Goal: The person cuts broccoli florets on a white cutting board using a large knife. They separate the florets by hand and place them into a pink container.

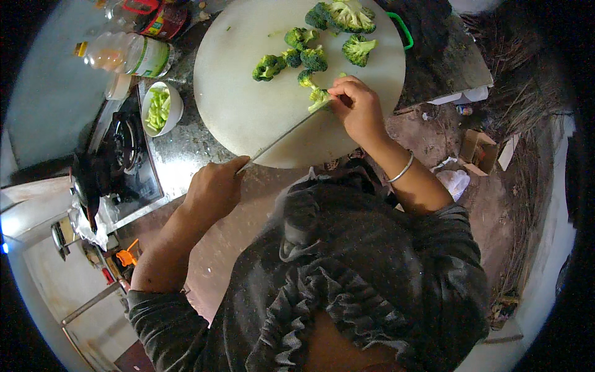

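My left hand [216, 186] grips the handle of a kitchen knife [288, 134] near the front edge of a round white cutting board [232, 107]. The thin blade slants up and to the right, its far end beside my right hand [358, 109]. With thumb and fingers, my right hand pinches a small broccoli floret [319, 99] against the board. Whether the blade touches the floret cannot be made out. Just beyond lie a small cut floret [306, 78], a cluster of florets [314, 58], a single floret [359, 49] and a larger broccoli piece [351, 17].
Left of the board stands a white bowl [175, 111] of chopped green stalk pieces [158, 109]. Beyond it are a plastic oil bottle [151, 56] and a dark bottle with a red handle [169, 21]. A gas stove [128, 144] sits further left. A cardboard box [479, 151] lies on the floor at right.
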A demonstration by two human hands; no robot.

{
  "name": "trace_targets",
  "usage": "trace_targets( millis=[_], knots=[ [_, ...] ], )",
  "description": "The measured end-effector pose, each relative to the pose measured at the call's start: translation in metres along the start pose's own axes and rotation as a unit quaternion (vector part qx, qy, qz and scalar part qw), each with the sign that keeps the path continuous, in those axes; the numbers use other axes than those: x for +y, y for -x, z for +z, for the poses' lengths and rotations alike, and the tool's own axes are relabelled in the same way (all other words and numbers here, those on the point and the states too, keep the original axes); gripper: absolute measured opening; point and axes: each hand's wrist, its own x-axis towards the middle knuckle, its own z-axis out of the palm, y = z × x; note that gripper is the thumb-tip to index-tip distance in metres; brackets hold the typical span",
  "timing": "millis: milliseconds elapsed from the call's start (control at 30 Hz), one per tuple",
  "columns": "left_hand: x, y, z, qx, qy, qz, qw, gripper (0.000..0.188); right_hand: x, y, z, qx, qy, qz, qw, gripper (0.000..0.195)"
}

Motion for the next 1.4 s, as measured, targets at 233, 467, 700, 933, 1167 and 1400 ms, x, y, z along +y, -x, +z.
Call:
trace_targets(
  millis=[233, 467, 700, 933, 1167, 1400],
  knots=[
    [0.005, -0.007, -0.003, -0.018, -0.055, -0.046, 0.997, 0.028, 0.002, -0.004, -0.003, -0.015, -0.019, 0.019, 1.000, 0.011],
    [-0.011, 0.013, 0.005, -0.012, -0.050, -0.050, 0.997, 0.027, 0.004, -0.009, -0.010, -0.063, -0.013, 0.132, 0.989, 0.009],
    [-0.031, 0.030, 0.004, 0.141, 0.167, -0.135, 0.966, 0.022, -0.008, -0.025, -0.019, -0.090, -0.109, 0.291, 0.946, 0.014],
    [-0.053, -0.052, -0.006, 0.327, 0.207, -0.076, 0.919, 0.039, -0.029, -0.036, -0.019, -0.130, -0.419, 0.380, 0.814, 0.014],
    [-0.067, -0.118, 0.007, 0.331, 0.153, -0.100, 0.926, 0.035, -0.046, -0.041, -0.016, -0.175, -0.497, 0.396, 0.752, 0.016],
    [-0.010, -0.064, -0.014, 0.400, 0.268, 0.167, 0.860, 0.036, -0.054, -0.041, 0.003, -0.207, -0.439, 0.382, 0.787, 0.016]
  ],
)
